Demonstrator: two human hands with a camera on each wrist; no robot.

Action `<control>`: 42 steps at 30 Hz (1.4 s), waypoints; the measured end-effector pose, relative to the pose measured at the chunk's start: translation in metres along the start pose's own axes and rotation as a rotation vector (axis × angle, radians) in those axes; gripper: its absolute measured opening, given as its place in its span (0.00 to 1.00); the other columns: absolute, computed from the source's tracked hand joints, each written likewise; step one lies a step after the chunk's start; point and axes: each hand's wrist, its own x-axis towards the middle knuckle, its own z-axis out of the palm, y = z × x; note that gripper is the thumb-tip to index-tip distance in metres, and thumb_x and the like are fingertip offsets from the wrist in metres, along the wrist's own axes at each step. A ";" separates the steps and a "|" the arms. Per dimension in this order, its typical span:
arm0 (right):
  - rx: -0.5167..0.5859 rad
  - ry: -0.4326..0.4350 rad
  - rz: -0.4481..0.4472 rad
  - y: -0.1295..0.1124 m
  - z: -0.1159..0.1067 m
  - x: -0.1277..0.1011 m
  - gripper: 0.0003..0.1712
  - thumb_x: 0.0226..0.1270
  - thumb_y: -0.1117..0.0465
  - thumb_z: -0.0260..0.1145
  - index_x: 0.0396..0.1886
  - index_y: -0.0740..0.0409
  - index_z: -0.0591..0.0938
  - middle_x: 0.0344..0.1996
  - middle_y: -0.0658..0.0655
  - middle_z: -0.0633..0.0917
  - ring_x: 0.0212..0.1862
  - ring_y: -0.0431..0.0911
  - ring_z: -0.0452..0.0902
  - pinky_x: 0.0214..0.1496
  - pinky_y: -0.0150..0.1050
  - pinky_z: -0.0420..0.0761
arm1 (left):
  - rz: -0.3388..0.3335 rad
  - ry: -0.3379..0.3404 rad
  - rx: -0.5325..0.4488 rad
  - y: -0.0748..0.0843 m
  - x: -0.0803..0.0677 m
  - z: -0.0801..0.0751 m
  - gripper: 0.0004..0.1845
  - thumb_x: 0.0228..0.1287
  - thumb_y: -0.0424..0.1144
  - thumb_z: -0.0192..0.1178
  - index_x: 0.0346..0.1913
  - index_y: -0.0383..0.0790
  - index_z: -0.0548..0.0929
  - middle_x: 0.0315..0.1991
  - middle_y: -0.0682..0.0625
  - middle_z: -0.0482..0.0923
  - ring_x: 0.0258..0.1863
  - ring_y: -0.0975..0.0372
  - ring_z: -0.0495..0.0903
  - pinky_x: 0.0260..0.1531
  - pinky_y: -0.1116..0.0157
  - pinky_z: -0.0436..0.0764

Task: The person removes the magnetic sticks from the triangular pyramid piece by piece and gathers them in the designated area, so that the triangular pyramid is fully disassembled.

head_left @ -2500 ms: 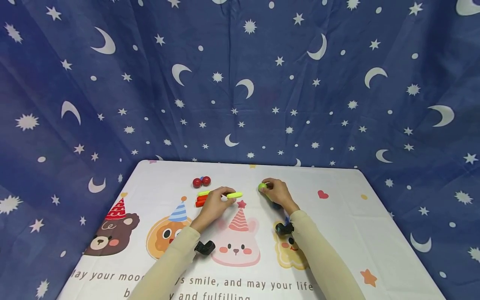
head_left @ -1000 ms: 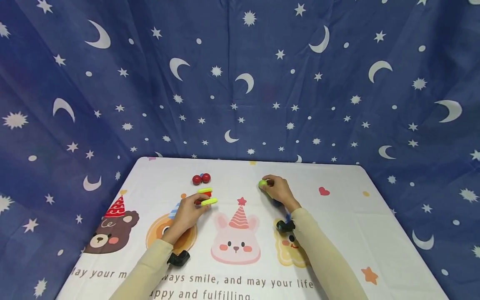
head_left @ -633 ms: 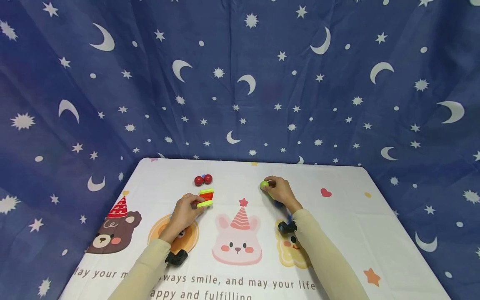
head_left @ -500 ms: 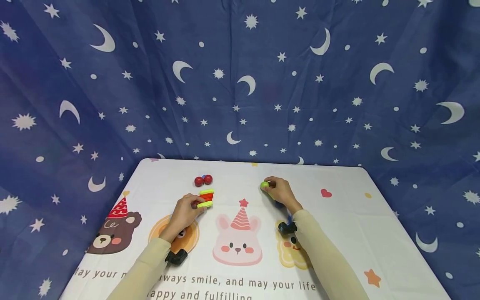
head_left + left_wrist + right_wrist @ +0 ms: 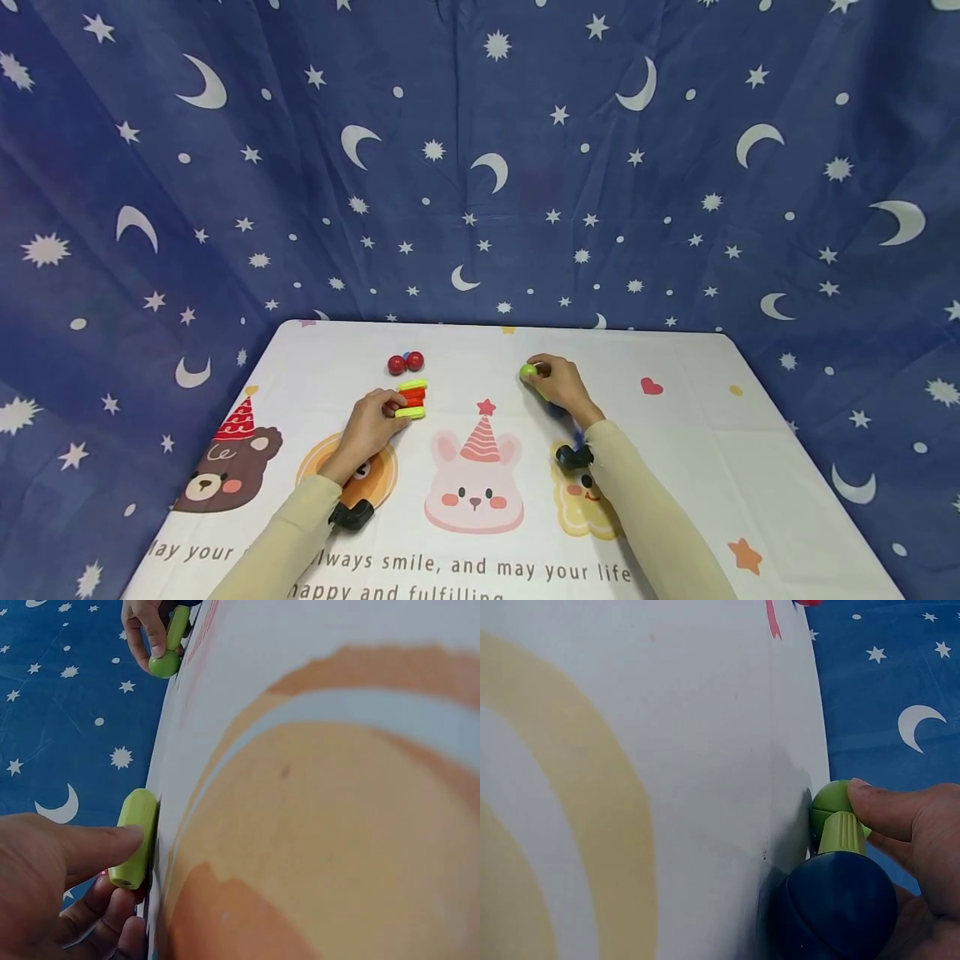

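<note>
At the near side of a small row of rods, my left hand (image 5: 372,425) pinches a yellow-green rod (image 5: 410,412). In the left wrist view the thumb lies on this faceted rod (image 5: 136,844) and the other fingers curl behind it. Beyond it lie red rods (image 5: 412,395) and another yellow-green rod (image 5: 412,385). My right hand (image 5: 558,382) grips a green ball (image 5: 528,372) with thumb and fingers. In the right wrist view a ribbed green rod (image 5: 842,834) runs from that ball to a dark blue ball (image 5: 836,904), which sits close to the palm.
Two red balls (image 5: 396,365) with a bit of blue between them sit behind the rods on the white printed tablecloth (image 5: 472,358). A blue curtain (image 5: 450,150) with moons and stars hangs behind the table's far edge. Each wrist carries a black camera mount (image 5: 352,515).
My left hand has moved left with the yellow-green rod and brought it down beside the red rods. It has been almost still for the last half second. My right hand has stayed in place.
</note>
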 end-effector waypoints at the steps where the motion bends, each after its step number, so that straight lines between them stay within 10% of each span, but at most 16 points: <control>1: 0.000 0.000 0.001 0.000 0.000 0.000 0.19 0.65 0.52 0.69 0.55 0.50 0.83 0.46 0.58 0.87 0.48 0.51 0.83 0.54 0.49 0.80 | 0.005 0.004 -0.001 0.000 0.000 0.000 0.12 0.54 0.35 0.73 0.41 0.40 0.84 0.36 0.48 0.79 0.35 0.61 0.78 0.39 0.66 0.76; 23: -0.009 -0.010 0.007 0.002 -0.001 -0.005 0.25 0.64 0.55 0.69 0.61 0.52 0.79 0.47 0.57 0.86 0.45 0.48 0.81 0.51 0.46 0.79 | -0.012 0.037 -0.011 0.004 -0.006 -0.010 0.13 0.57 0.37 0.71 0.45 0.42 0.84 0.41 0.47 0.81 0.40 0.57 0.79 0.43 0.60 0.76; 42: 0.007 0.087 -0.078 -0.005 -0.026 -0.027 0.24 0.67 0.53 0.67 0.61 0.54 0.79 0.54 0.59 0.85 0.55 0.55 0.81 0.56 0.53 0.79 | 0.071 0.068 -0.195 0.048 0.003 -0.002 0.11 0.61 0.39 0.68 0.46 0.43 0.83 0.45 0.44 0.83 0.48 0.51 0.81 0.53 0.53 0.77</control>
